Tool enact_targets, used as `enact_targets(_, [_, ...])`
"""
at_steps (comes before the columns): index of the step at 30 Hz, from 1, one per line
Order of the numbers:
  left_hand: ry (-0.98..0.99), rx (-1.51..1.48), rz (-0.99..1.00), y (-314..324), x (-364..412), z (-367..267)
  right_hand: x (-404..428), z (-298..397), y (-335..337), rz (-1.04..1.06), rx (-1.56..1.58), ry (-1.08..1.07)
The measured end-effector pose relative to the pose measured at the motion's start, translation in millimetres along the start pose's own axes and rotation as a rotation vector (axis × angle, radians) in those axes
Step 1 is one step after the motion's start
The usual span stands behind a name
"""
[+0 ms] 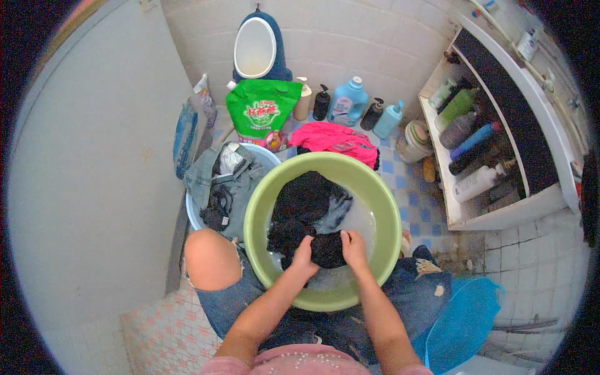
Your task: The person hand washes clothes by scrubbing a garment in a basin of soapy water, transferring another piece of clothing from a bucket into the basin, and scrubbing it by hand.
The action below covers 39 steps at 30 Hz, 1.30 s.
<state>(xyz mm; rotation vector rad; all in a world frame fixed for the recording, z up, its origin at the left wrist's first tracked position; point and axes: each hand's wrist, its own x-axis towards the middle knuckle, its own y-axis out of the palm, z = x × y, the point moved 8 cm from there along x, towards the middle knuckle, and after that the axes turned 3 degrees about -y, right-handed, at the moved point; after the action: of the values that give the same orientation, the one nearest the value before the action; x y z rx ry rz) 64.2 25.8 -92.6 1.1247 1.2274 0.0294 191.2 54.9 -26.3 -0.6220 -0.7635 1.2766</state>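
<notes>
Between my knees stands a round green plastic basin (253, 215) with cloudy, sudsy water (363, 220) in it. Black wet clothing (300, 199) fills its left and middle part, with a piece of grey-blue fabric (335, 213) beside it. My left hand (305, 258) grips one side of a black cloth (328, 249) near the front of the basin. On the cloth's other side, my right hand (354, 249) pinches it, thumb on top. The cloth is stretched between both hands; the fingers underneath are mostly hidden.
A light-blue basin (191, 213) holding denim and dark clothes sits at the left. Behind lie pink clothing (335, 140), a green detergent pouch (262, 110) and several bottles (347, 101). A shelf cabinet (506, 215) stands right, a blue tub (464, 323) near my right leg, a door (93, 164) left.
</notes>
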Motion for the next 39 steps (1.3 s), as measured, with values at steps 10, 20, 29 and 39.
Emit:
enact_targets(10, [0.011, -0.134, 0.095, 14, -9, -17, -16, -10, 19, 0.144, 1.007, 0.718])
enact_targets(20, [0.060, -0.121, 0.143, 27, -13, -20, -14, -11, 28, 0.136, 1.306, 0.731])
enact_targets(29, [0.110, 0.104, -0.012, -11, 0, -16, -24, 123, -25, 0.064, 0.263, -0.364])
enact_targets(39, [0.047, 0.196, 0.000, -27, 4, -7, -32, 107, 1, 0.201, 0.109, -0.214])
